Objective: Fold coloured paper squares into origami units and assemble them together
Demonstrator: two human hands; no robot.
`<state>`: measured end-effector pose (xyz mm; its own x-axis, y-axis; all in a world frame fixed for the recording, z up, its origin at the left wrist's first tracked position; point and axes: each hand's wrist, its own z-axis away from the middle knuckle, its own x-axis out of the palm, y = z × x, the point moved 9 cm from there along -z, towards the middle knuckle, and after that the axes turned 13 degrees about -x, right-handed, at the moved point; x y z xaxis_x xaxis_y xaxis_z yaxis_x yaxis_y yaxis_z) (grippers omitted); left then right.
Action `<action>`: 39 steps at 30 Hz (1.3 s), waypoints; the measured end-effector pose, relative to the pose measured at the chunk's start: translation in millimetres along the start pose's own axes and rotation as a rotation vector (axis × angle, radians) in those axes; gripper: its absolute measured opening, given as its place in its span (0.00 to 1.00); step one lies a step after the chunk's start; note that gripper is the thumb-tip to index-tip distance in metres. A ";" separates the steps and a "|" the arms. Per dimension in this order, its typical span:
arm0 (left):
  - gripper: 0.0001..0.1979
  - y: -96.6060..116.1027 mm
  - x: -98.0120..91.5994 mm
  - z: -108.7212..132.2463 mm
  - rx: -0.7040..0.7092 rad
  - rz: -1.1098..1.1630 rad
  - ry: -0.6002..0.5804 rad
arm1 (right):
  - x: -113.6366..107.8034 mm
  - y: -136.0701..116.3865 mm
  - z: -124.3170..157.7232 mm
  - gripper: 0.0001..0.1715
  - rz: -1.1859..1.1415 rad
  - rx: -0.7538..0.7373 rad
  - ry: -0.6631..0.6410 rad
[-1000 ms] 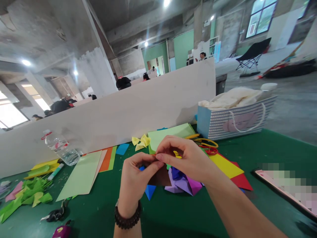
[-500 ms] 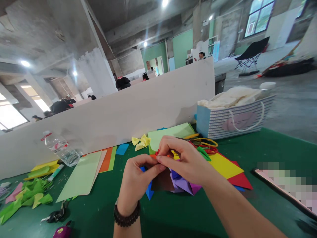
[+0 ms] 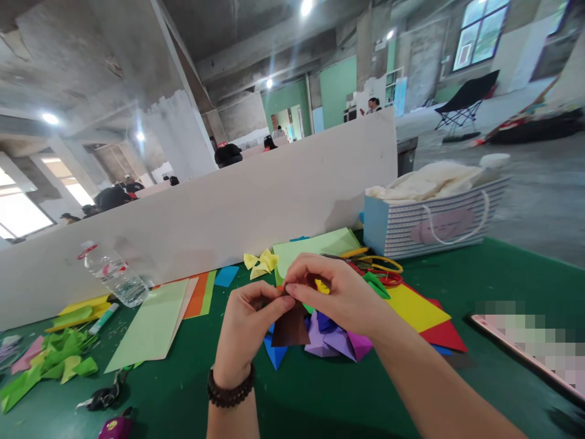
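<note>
A small sheet of brown paper (image 3: 291, 326) hangs upright between my hands. My left hand (image 3: 251, 323), with a dark bead bracelet (image 3: 231, 388) at the wrist, pinches its upper left part. At the top edge, the thumb and fingertips of my right hand (image 3: 336, 292) are closed on the same paper. My fingers cover that upper edge, so any fold there is hidden. Behind the paper lie folded purple paper pieces (image 3: 325, 338) and a blue folded piece (image 3: 275, 353). A yellow sheet (image 3: 418, 314) rests to the right.
A water bottle (image 3: 114, 274), a pale green sheet (image 3: 144, 329) and green paper scraps (image 3: 59, 356) are on the left. Keys (image 3: 103, 396) lie near the front. A striped paper bag (image 3: 439, 213) stands back right, a phone (image 3: 530, 347) at right. A white partition (image 3: 228, 213) borders the table.
Both hands have shifted slightly left with the brown paper. More of its surface now shows below my fingers, and the purple pieces are less covered.
</note>
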<state>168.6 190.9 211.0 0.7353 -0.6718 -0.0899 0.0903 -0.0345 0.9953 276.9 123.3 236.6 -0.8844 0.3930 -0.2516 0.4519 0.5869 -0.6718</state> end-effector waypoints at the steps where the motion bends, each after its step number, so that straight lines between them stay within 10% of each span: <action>1: 0.12 0.3 0.7 0.3 -0.001 0.001 -0.007 | 0.1 -0.1 0.4 0.04 0.002 0.003 -0.004; 12: 0.16 -18.9 11.4 -5.8 -0.115 0.197 -0.226 | 5.0 1.4 -0.1 0.07 -0.321 0.059 0.003; 39: 0.19 -22.2 17.9 -10.1 -0.155 0.260 -0.210 | 8.0 13.4 2.0 0.07 -0.421 0.233 0.071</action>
<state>186.6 187.1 186.9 0.5947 -0.7812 0.1901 0.0311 0.2586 0.9655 275.7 132.9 224.2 -0.9712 0.2073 0.1176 0.0117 0.5345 -0.8451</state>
